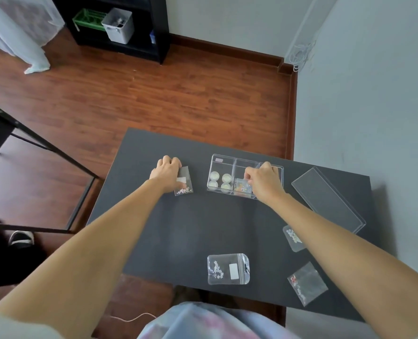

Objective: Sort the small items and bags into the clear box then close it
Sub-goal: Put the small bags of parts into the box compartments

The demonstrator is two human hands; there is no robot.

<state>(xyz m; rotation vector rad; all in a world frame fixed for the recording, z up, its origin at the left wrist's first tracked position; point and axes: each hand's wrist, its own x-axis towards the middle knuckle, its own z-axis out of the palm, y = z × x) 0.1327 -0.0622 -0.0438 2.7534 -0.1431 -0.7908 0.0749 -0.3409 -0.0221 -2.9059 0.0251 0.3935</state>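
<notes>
A clear box [221, 160] with compartments stands open on the dark table [183, 228]. Its left compartment holds several small round white pots [219, 181]. My right hand [264, 178] reaches into the middle compartment, fingers pinched on a small bag of coloured bits [242, 187]. My left hand [166, 172] rests on another small clear bag [184, 183] lying on the table left of the box, fingers curled over its top. The box's clear lid [327, 199] lies to the right. Three more bags lie near me: one at the front middle [228, 269], one under my right forearm [293, 238], one at the front right [307, 282].
A wall [374, 94] runs along the table's right side. Wooden floor [154, 94] lies beyond the far edge, with a black shelf [134, 28] at the back. A black frame [44, 143] and a shoe [20, 238] are on the left.
</notes>
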